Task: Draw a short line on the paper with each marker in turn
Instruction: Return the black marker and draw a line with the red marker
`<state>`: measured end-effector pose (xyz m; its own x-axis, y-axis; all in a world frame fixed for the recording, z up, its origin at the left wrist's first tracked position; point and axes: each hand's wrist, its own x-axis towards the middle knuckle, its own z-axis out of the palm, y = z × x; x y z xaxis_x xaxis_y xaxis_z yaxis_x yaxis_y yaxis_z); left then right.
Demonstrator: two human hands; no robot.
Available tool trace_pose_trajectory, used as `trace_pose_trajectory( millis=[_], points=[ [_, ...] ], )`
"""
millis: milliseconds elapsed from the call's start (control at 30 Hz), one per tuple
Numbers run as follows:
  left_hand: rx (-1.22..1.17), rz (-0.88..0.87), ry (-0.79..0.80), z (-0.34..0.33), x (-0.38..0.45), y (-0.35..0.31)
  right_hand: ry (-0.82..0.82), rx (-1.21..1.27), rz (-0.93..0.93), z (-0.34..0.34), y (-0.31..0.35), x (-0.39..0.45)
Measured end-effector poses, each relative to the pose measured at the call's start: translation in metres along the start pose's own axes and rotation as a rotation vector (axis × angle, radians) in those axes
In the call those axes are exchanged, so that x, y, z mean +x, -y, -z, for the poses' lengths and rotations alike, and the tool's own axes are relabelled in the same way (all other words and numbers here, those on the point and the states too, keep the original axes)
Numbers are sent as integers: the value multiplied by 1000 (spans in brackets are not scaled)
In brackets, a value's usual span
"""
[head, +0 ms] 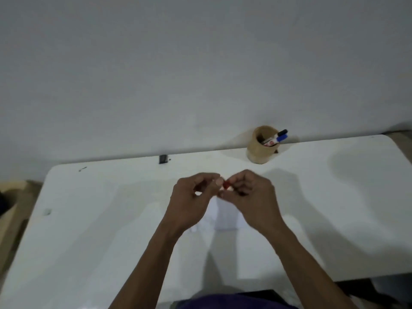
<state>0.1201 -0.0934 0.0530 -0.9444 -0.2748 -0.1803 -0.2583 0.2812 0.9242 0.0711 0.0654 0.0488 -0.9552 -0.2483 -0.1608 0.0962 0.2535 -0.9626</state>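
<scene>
Both hands meet above the middle of the white table (93, 230). My left hand (194, 201) and my right hand (247, 197) pinch a red marker (226, 185) between them; only a small red part shows between the fingertips, the rest is hidden by the fingers. Beneath the hands lies a white sheet of paper (226, 216), hard to tell from the table top. A tan cylindrical holder (260, 150) stands at the table's far edge, with a black-capped marker (282, 132) and a blue-capped marker (281, 137) leaning out of it to the right.
A grey wall rises right behind the table. A small black object (163, 159) sits at the far edge, left of the holder. Cardboard-coloured things (11, 210) stand on the floor at the left. Dark marks dot the table's left side.
</scene>
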Motion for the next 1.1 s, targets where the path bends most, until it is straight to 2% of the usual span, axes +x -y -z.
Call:
trace_pose_trajectory(
  millis=[133, 267, 333, 400, 467, 567, 633, 800, 900, 1000, 1100],
  points=[
    [-18, 83, 5, 34, -35, 32, 161, -164, -25, -46, -4, -27],
    [-235, 188, -59, 65, -56, 54, 268, -332, -55, -63, -3, -37],
    [-343, 226, -112, 78, -61, 66, 246, -368, -72, -62, -3, -41],
    [-411, 243, -118, 88, -63, 74, 196, -262, -92, -60, -1, -46],
    [-413, 231, -85, 91, -64, 78, 105, -36, -107, -60, 4, -51],
    [-345, 166, -70, 86, -66, 77, -76, 356, -206, -68, 7, -52],
    [-272, 121, -78, 80, -68, 76, -114, 535, -284, -78, 6, -51],
    [-101, 97, -110, 73, -71, 78, 38, 398, -317, -104, -7, -53],
    [2, 117, -105, 77, -70, 80, 71, 377, -303, -112, -12, -48],
    [-5, 143, -104, 83, -63, 81, 67, 443, -309, -114, -15, -40],
    [-10, 212, -142, 92, -50, 85, -14, 554, -307, -104, -14, -23]
  ],
)
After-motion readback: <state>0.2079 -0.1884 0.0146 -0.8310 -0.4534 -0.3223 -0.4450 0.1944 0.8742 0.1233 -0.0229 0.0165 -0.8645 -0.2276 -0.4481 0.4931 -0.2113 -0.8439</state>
